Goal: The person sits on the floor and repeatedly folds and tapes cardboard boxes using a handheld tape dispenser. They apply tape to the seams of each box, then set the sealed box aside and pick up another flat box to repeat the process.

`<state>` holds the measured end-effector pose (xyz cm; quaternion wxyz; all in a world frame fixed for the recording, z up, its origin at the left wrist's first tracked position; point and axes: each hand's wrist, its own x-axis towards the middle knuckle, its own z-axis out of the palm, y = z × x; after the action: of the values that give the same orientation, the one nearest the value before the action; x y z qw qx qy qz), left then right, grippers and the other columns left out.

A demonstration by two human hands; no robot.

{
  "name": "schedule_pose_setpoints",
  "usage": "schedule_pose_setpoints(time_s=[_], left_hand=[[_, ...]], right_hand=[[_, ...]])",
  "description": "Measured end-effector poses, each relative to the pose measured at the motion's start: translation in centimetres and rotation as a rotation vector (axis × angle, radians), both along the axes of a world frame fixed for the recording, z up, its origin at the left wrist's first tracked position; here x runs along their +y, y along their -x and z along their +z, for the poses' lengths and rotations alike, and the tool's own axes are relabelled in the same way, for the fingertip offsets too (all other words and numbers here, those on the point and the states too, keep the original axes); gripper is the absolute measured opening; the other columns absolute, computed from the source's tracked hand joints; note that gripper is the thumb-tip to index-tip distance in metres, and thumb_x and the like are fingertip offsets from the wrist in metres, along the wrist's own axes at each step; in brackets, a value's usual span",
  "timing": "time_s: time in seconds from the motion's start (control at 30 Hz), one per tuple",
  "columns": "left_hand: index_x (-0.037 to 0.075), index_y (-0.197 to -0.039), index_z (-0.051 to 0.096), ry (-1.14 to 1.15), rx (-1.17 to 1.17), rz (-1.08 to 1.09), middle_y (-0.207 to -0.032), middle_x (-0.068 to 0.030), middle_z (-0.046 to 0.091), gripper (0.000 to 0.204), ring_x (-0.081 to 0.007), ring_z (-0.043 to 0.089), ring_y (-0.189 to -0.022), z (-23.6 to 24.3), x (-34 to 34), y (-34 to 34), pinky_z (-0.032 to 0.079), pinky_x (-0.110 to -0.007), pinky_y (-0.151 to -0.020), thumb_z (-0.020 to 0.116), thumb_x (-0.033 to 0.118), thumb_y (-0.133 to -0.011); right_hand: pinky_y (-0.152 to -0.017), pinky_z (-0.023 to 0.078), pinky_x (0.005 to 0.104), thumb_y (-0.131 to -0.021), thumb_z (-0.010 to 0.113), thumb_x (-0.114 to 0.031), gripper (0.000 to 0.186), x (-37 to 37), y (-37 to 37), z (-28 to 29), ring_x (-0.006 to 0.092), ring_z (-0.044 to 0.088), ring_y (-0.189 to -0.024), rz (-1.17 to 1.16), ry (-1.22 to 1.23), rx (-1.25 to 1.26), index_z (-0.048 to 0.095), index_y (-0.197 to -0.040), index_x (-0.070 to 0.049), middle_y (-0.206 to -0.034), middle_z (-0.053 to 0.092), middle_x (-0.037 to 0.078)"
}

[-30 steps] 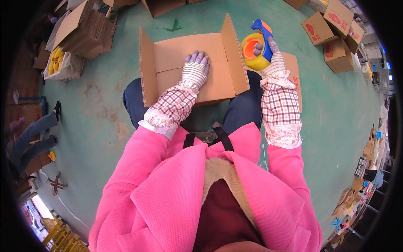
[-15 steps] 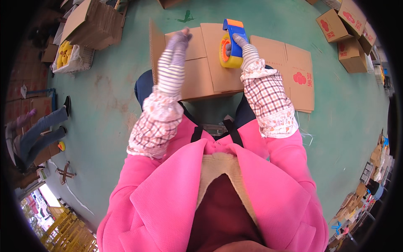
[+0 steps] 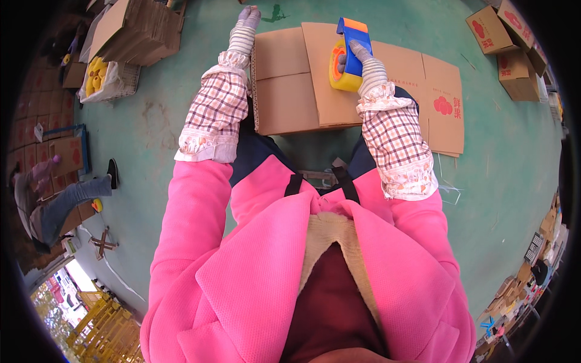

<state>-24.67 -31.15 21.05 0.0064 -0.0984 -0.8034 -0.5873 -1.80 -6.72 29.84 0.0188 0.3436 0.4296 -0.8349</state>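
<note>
My right hand, in a grey-striped glove, grips a blue tape dispenser with an orange end. A roll of yellow tape sits in it, above the top flaps of a brown cardboard box. The box lies before me between my knees. My left hand, gloved alike, reaches out past the box's far left corner. Its fingers look stretched out, and nothing shows in them. Along the left side of the box a corrugated edge shows nearly edge-on.
A flattened printed carton flap extends right of the box. At far left stand stacked flat cardboard and a white basket with yellow items. Printed boxes are piled far right. Another person's leg shows at left.
My left hand has moved away from above the box to beyond its left corner. The left flap, upright before, now shows only as a thin edge. My right hand keeps the dispenser.
</note>
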Motion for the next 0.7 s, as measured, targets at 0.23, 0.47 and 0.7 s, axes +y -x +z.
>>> schedule_pose_setpoints(time_s=[0.23,0.47,0.7], left_hand=[[0.01,-0.126,0.06,0.85,0.355,0.058,-0.133,-0.0137,0.057,0.051,-0.0307,0.048,-0.128,0.2,8.0,-9.5,0.027,-0.058,-0.11,0.051,0.049,-0.093],[0.006,-0.115,0.062,0.828,0.594,0.14,-0.119,-0.0143,0.062,0.044,-0.0328,0.054,-0.116,-1.8,8.5,-9.1,0.033,-0.054,-0.106,0.055,0.043,-0.092],[0.008,-0.111,0.064,0.82,0.645,0.172,-0.116,-0.0159,0.064,0.039,-0.0375,0.054,-0.113,-1.3,9.9,-9.5,0.036,-0.054,-0.103,0.061,0.04,-0.089]], right_hand=[[-0.059,0.059,0.0365,-0.087,0.074,-0.031,0.035,-0.1,0.3,-0.8,0.0264,0.069,-0.061,-0.022,-0.084,0.024,0.065,-0.102,-0.001,-0.079,0.071,0.015],[-0.058,0.06,0.036,-0.085,0.077,-0.029,0.038,0.1,0.0,-1.3,0.0256,0.069,-0.06,0.002,-0.047,0.065,0.064,-0.106,0.002,-0.079,0.072,0.014],[-0.06,0.06,0.0353,-0.084,0.078,-0.028,0.039,-0.4,0.0,-1.5,0.0247,0.069,-0.062,-0.01,-0.09,0.096,0.064,-0.105,0.002,-0.08,0.071,0.015]])
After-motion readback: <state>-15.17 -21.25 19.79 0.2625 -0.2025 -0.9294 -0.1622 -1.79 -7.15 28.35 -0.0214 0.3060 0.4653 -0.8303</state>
